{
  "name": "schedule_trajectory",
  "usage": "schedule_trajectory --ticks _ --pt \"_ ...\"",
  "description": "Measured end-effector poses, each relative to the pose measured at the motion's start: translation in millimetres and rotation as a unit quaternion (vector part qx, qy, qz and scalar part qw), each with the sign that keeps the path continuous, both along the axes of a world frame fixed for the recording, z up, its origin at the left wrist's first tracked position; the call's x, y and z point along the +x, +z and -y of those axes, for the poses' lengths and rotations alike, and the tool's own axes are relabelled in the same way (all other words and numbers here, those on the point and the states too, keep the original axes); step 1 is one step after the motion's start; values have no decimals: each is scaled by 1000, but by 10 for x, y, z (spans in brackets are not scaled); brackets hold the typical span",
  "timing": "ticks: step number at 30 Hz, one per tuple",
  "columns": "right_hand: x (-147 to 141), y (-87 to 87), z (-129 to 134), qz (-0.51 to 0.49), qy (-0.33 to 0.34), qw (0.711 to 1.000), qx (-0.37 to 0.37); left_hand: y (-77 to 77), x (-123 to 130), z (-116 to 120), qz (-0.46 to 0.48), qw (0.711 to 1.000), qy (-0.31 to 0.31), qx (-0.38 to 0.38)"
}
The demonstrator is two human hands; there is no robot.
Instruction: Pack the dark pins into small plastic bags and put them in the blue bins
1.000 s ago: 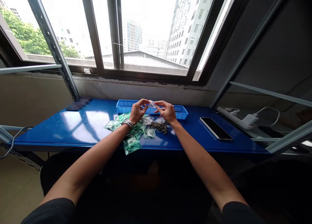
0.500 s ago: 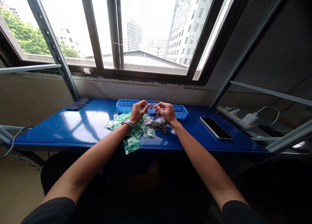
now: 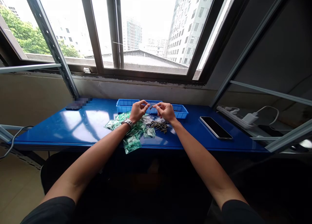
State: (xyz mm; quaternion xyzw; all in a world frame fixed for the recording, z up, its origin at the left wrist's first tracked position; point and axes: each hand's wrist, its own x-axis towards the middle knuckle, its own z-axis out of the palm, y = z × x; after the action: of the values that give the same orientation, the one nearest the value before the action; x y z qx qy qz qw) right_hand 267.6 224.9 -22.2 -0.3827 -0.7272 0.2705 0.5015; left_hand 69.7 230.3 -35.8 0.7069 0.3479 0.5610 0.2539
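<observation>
Over the middle of the blue table (image 3: 83, 123), my two hands are close together. My right hand (image 3: 166, 112) pinches a small dark pin-like piece (image 3: 151, 107) between thumb and fingertips, its tip pointing towards the left hand. Thumb and forefinger of my left hand (image 3: 138, 111) are closed just beside that piece; whatever they hold is too small to make out. Below the hands lies a pile of small black and brass-coloured pins (image 3: 161, 126). Green-printed plastic packets (image 3: 132, 144) with contents I cannot make out are heaped under my left wrist.
Three blue plastic bins (image 3: 128, 106) stand in a row behind the hands, partly covered by them. A phone (image 3: 216, 127) lies at the right, and a power strip (image 3: 235, 116) with a white charger (image 3: 250, 118) is beyond it. Metal posts (image 3: 67, 76) rise at both table ends.
Both hands stay in nearly the same place. The fingers of my right hand have shifted slightly around the small piece.
</observation>
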Motion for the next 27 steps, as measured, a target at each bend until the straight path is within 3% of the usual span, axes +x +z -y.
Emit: schedule_trajectory --ticks 7,15,27 --pt "13 16 11 2 6 1000 9 15 2 0 0 1000 -9 21" --pt "19 -28 -18 -8 -11 999 33 27 -19 -26 -35 994 60 87" --pt "29 19 8 13 15 1000 -6 24 -3 -8 -45 997 42 48"
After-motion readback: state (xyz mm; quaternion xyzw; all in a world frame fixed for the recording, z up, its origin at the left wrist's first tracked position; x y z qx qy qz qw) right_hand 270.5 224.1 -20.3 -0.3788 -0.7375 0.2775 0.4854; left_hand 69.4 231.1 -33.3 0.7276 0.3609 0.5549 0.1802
